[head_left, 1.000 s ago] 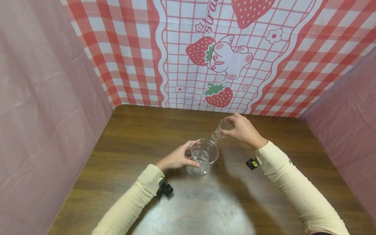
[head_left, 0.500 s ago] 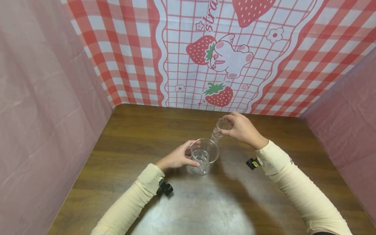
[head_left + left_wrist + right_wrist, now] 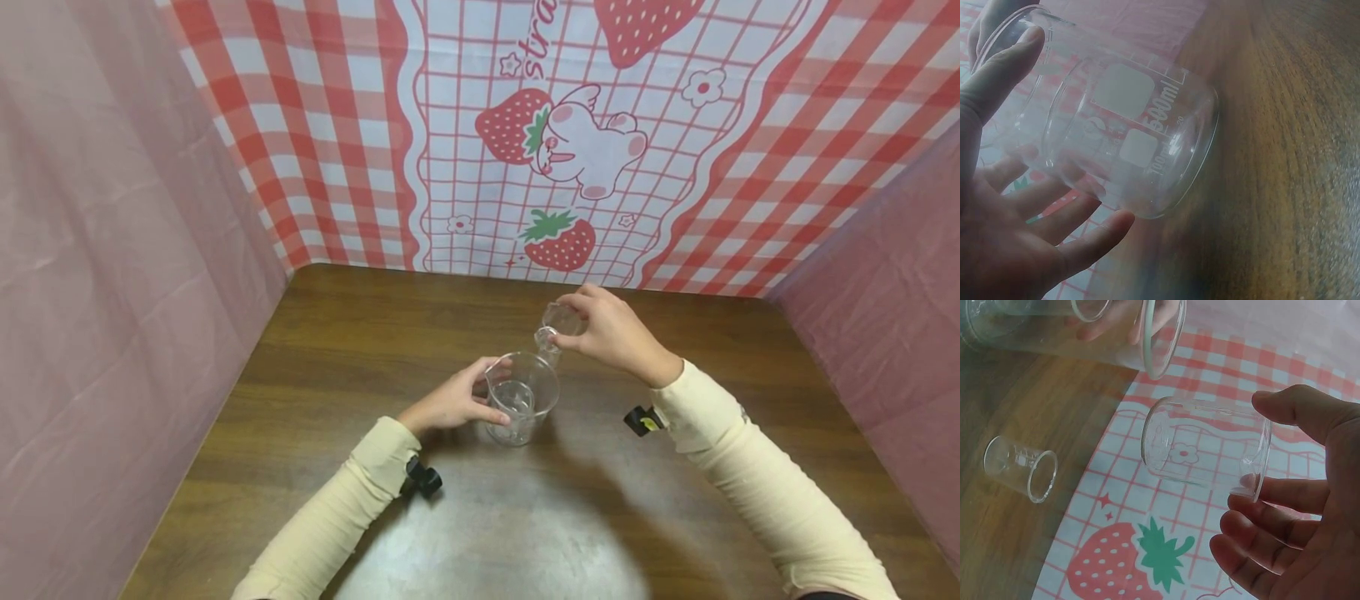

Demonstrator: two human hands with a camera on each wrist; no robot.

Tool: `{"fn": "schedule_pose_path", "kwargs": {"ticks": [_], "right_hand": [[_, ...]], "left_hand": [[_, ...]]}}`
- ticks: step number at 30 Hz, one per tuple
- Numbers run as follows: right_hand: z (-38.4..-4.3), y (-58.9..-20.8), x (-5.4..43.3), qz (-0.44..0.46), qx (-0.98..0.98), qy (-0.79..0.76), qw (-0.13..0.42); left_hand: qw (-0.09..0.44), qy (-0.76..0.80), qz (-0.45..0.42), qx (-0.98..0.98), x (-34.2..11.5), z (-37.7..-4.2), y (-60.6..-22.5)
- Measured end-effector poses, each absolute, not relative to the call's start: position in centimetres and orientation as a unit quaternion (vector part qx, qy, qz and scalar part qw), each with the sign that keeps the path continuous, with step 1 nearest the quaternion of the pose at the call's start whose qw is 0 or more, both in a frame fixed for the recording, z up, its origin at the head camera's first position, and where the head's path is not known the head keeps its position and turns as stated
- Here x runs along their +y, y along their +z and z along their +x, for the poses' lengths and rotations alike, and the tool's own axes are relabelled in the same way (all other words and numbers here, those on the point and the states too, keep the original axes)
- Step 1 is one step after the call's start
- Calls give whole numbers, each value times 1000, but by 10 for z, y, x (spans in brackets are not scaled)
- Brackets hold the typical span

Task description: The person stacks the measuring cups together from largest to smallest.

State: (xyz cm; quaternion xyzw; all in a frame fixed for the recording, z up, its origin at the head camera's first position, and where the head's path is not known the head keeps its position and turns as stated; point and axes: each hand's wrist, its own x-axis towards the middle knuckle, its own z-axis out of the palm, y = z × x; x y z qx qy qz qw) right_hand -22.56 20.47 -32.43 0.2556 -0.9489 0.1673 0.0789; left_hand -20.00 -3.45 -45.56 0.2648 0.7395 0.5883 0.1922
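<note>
On the left, the left hand [image 3: 453, 402] is gripping the big beaker [image 3: 1138, 115], thumb and spread fingers around its wall, and the inner beaker [image 3: 516, 403] is sitting inside it, so the nesting seems partly done. Just to the right, the small beaker [image 3: 1019, 469] is standing upright on the worktop [image 3: 360, 333], outside the others. Farthest right, the right hand [image 3: 617, 335] is pinching the rim of the held beaker [image 3: 1207, 447] between thumb and fingers, keeping it raised, so two beakers are apparently remaining un-nested.
</note>
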Motion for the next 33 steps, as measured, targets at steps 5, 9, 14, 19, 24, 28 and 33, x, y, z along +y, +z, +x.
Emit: {"fn": "schedule_pose_path", "kwargs": {"ticks": [5,9,14,19,24,28,33], "right_hand": [[-222,-324,201,262,-947,170,74],[-220,-324,199,268,-945,174,74],[-216,-323,196,280,-941,174,74],[-212,-320,193,292,-938,173,75],[-208,-318,189,308,-933,171,72],[-206,-318,187,328,-927,170,71],[-205,-320,185,345,-921,169,70]], "left_hand": [[194,588,268,738,-35,-200,-457],[195,588,267,738,-35,-199,-457],[193,585,269,740,-35,-198,-455],[192,585,269,741,-35,-199,-455],[193,587,268,739,-34,-199,-455],[194,590,271,736,-34,-200,-455],[194,587,273,737,-34,-200,-455]]}}
